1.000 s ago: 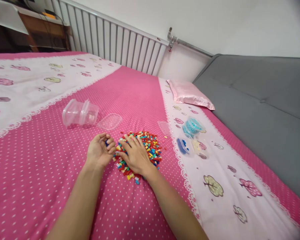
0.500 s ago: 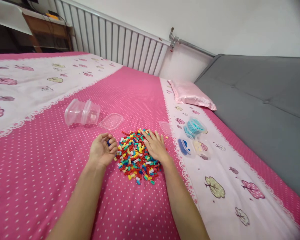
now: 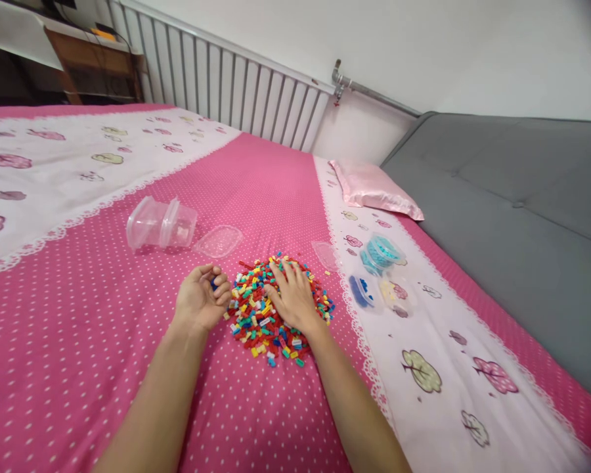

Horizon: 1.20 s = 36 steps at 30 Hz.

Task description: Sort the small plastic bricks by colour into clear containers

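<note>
A heap of small toy bricks (image 3: 256, 322) in red, yellow, green, blue and white lies on the pink dotted bedspread (image 3: 256, 420). Over the heap's upper middle, my right hand (image 3: 291, 295) rests palm down with its fingers spread; whether a brick is under the fingertips is hidden. Left of the heap is my left hand (image 3: 201, 295), palm up, its fingers curled round blue bricks (image 3: 213, 284), of which only a little shows between the fingers.
Two clear plastic tubs (image 3: 161, 223) lie on their side at left, near a clear lid (image 3: 220, 241). Another lid (image 3: 326, 255) is behind the heap. To the right stand a tub of turquoise bricks (image 3: 381, 253), a tub of blue bricks (image 3: 362, 291) and a tub with cream pieces (image 3: 391, 292). A pink pillow (image 3: 377, 190) lies farther back.
My right hand has moved left across the heap, uncovering bricks at its right side. My left hand stays in place, still curled round the blue bricks.
</note>
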Motion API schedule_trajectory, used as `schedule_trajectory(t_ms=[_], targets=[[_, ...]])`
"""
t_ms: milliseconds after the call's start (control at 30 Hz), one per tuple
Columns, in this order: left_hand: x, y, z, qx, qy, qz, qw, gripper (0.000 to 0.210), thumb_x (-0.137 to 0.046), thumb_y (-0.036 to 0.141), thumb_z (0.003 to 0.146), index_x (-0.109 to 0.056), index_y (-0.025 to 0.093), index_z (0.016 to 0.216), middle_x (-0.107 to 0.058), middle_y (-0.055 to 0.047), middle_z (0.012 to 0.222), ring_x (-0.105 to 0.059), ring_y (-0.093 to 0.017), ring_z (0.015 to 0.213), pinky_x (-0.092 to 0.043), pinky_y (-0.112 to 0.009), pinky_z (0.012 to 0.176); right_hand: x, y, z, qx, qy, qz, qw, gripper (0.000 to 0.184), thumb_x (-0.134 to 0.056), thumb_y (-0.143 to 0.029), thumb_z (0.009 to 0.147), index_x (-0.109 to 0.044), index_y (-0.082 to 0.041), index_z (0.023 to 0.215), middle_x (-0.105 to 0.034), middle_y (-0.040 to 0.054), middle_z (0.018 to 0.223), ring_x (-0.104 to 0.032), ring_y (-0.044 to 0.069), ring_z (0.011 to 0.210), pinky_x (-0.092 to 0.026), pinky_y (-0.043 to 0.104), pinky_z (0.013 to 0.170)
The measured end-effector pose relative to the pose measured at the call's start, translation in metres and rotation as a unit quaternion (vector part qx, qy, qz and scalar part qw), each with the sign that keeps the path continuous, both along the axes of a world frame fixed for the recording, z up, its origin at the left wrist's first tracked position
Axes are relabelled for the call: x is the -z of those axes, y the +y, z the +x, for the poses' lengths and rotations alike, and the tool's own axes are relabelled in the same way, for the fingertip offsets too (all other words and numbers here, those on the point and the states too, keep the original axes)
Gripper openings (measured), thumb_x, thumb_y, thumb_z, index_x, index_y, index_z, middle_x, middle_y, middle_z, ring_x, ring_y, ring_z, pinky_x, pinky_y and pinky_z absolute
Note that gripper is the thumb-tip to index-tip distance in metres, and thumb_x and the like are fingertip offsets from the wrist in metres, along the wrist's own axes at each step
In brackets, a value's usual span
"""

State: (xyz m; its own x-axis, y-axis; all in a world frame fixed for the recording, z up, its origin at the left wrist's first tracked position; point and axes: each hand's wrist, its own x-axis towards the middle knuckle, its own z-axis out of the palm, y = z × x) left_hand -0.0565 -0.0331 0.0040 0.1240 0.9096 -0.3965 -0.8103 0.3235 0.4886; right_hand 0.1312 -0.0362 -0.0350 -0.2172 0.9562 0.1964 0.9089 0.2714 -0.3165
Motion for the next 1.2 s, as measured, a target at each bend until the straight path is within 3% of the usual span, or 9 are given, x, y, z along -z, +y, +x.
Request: schedule_trajectory(t_ms=[433, 800, 1033, 1100, 1200], targets=[[0.000, 0.002, -0.001, 0.014, 0.008, 0.012, 1.000, 0.020, -0.036, 0.018, 0.079, -0.040, 0.018, 0.059, -0.031, 0.005, 0.044, -0.027, -0.007, 0.033, -0.020, -0.018, 0.032, -0.013, -0.033, -0.048, -0.127, -0.020, 0.012, 0.992, 0.057, -0.029, -0.057, 0.085, -0.028, -0.029, 0.136, -0.021, 0.0021, 0.146, -0.004, 0.030, 0.135, -0.008, 0.055, 0.106], [0.001, 0.001, -0.002, 0.009, 0.006, 0.009, 1.000, 0.020, -0.035, 0.017, 0.078, -0.041, 0.017, 0.059, -0.032, 0.005, 0.045, -0.026, -0.007, 0.033, -0.019, -0.018, 0.031, -0.019, -0.031, -0.034, -0.102, 0.002, -0.038, 0.994, 0.059, -0.023, -0.059, 0.085, -0.021, -0.033, 0.138, -0.018, 0.0018, 0.147, -0.005, 0.035, 0.134, -0.008, 0.062, 0.102], [0.001, 0.001, -0.001, 0.002, 0.011, 0.005, 1.000, 0.018, -0.037, 0.018, 0.076, -0.041, 0.017, 0.059, -0.033, 0.004, 0.045, -0.025, -0.007, 0.033, -0.016, -0.018, 0.031, -0.013, -0.036, -0.019, -0.067, -0.016, -0.032, 0.997, 0.058, -0.023, -0.060, 0.085, -0.028, -0.033, 0.136, -0.024, 0.0022, 0.146, -0.008, 0.034, 0.134, -0.004, 0.062, 0.102], [0.001, 0.000, 0.000, -0.017, 0.036, 0.010, 0.999, 0.019, -0.036, 0.018, 0.076, -0.042, 0.017, 0.058, -0.033, 0.005, 0.045, -0.025, -0.007, 0.033, -0.015, -0.018, 0.032, -0.010, -0.040, -0.015, -0.057, -0.019, -0.024, 0.998, 0.057, -0.023, -0.060, 0.085, -0.029, -0.034, 0.135, -0.024, 0.0025, 0.146, -0.009, 0.033, 0.134, -0.005, 0.061, 0.103], [0.000, -0.009, 0.002, -0.100, 0.104, 0.049, 0.988, 0.020, -0.037, 0.019, 0.076, -0.042, 0.017, 0.057, -0.032, 0.005, 0.045, -0.023, -0.006, 0.033, -0.014, -0.018, 0.033, -0.011, -0.052, -0.008, -0.035, -0.013, -0.004, 0.999, 0.055, -0.024, -0.057, 0.086, -0.031, -0.033, 0.135, -0.026, 0.0026, 0.145, -0.009, 0.030, 0.135, -0.005, 0.059, 0.104]])
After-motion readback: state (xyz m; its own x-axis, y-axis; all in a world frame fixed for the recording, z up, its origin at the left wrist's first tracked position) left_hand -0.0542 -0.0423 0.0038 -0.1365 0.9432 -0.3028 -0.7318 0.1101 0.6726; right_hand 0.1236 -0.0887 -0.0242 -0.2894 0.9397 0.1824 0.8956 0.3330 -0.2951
